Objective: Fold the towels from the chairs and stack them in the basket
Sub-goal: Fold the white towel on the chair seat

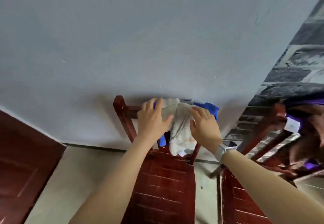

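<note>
White towel (178,129) drapes the chair (122,111); no writing is legible.

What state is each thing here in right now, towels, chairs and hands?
White towel: draped over the chair back, unfolded.
Blue towel: draped beneath it.
Purple towel: draped on the right chair.
Middle chair: upright.
Left hand: open, on the white towel.
Right hand: open, on it.

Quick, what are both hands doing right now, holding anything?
Left hand: open, fingers spread on the white towel draped over the chair back.
Right hand: open, fingers straight, resting on the same towel.
</note>
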`<state>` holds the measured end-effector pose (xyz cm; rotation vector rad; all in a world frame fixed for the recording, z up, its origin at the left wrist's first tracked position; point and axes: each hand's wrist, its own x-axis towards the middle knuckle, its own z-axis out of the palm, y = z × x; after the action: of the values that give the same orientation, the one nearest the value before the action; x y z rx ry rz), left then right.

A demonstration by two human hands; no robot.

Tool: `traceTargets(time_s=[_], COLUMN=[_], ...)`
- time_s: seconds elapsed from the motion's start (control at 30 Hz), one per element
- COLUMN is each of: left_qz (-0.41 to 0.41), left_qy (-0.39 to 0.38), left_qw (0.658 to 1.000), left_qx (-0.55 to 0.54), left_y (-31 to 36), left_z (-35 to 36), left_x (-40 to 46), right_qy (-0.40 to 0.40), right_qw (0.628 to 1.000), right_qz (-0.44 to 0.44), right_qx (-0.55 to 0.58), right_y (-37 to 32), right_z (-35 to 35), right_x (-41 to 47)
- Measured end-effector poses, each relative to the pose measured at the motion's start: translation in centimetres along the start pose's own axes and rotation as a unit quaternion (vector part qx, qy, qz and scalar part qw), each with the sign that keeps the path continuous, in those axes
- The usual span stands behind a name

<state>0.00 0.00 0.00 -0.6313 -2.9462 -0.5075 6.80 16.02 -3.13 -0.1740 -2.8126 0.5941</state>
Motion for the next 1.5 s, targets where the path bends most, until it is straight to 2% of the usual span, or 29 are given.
traceTargets(time_s=[0.1, 0.13, 0.23, 0.3, 0.4, 0.5, 0.57, 0.6, 0.7, 0.77, 0.83, 0.9, 0.97, 1.03, 1.13, 1.23, 1.27, 1.3, 1.37, 1.5], left_qz=[0.017, 0.027, 0.039, 0.054, 0.024, -0.077, -0.141, -0.154, -0.147, -0.106, -0.061, -0.067, -0.095, -0.122, -0.138, -0.142, -0.161, -0.180, -0.201, -0.150], left_qy=[-0.039, -0.038, 0.009, 0.049, 0.053, 0.056, 0.026, 0.000, -0.137, -0.211, -0.196, -0.132, -0.074, -0.044, -0.004, 0.062, 0.067, 0.058, -0.007, -0.184], left_qw=[0.996, 0.996, 0.999, 0.988, 0.931, 0.855, 0.801, 0.803, 0.889, 0.934, 0.965, 0.974, 0.968, 0.944, 0.861, 0.767, 0.748, 0.741, 0.749, 0.839], left_qx=[0.079, 0.075, -0.025, -0.137, -0.360, -0.510, -0.581, -0.576, -0.411, -0.268, -0.165, -0.169, -0.220, -0.304, -0.489, -0.623, -0.641, -0.644, -0.631, -0.490], left_y=[-0.4, -0.4, -0.9, -1.7, -2.2, -3.1, -3.8, -4.1, -4.8, -5.2, -5.6, -6.0, -6.8, -7.0, -6.4, -4.9, -4.4, -4.0, -3.5, -4.0], left_z=[0.9, 1.0, 1.4, 0.9, -1.3, -2.7, -3.0, -2.9, -2.2, -1.1, -0.3, -0.2, -0.2, -0.8, -2.3, -5.0, -5.8, -6.6, -7.5, -4.5], left_x=[2.8, 3.2, 3.6, 3.5, 1.6, -0.8, -1.9, -2.3, -2.6, -2.6, -2.5, -2.3, -1.6, -1.1, -1.1, -0.7, -0.5, -0.5, -1.2, -5.8], right_qy=[0.014, -0.003, -0.008, -0.010, -0.032, -0.012, -0.012, -0.015, -0.021, -0.043, -0.063, -0.071, -0.062, -0.039, 0.015, 0.100, 0.125, 0.145, 0.173, 0.167], right_qw=[0.998, 0.997, 0.998, 0.999, 0.995, 0.975, 0.961, 0.955, 0.954, 0.962, 0.966, 0.969, 0.973, 0.975, 0.972, 0.948, 0.937, 0.925, 0.907, 0.909], right_qz=[0.003, -0.001, 0.005, 0.019, 0.081, 0.149, 0.178, 0.190, 0.199, 0.199, 0.205, 0.206, 0.205, 0.208, 0.218, 0.239, 0.237, 0.226, 0.192, 0.160], right_qx=[-0.066, -0.081, -0.064, -0.038, 0.058, 0.163, 0.212, 0.228, 0.222, 0.179, 0.144, 0.117, 0.086, 0.066, 0.085, 0.185, 0.226, 0.268, 0.333, 0.348], right_y=[-0.2, -0.2, 0.2, -0.5, -1.3, -2.1, -2.4, -2.6, -3.2, -3.5, -3.8, -3.8, -3.6, -3.5, -3.2, -3.5, -3.9, -4.5, -5.8, -5.5], right_z=[1.1, 1.4, 1.8, 1.4, 0.7, -0.1, -0.1, 0.0, 0.5, 0.7, 0.7, 0.6, 0.8, 1.1, 1.4, 0.9, 0.4, -0.3, -1.9, -3.3], right_x=[0.2, -0.1, -0.7, -0.8, -0.8, -1.1, -1.2, -1.1, -0.5, -0.1, 0.3, 0.5, 0.5, 0.5, 0.8, 1.1, 1.0, 0.6, -1.0, -6.5])
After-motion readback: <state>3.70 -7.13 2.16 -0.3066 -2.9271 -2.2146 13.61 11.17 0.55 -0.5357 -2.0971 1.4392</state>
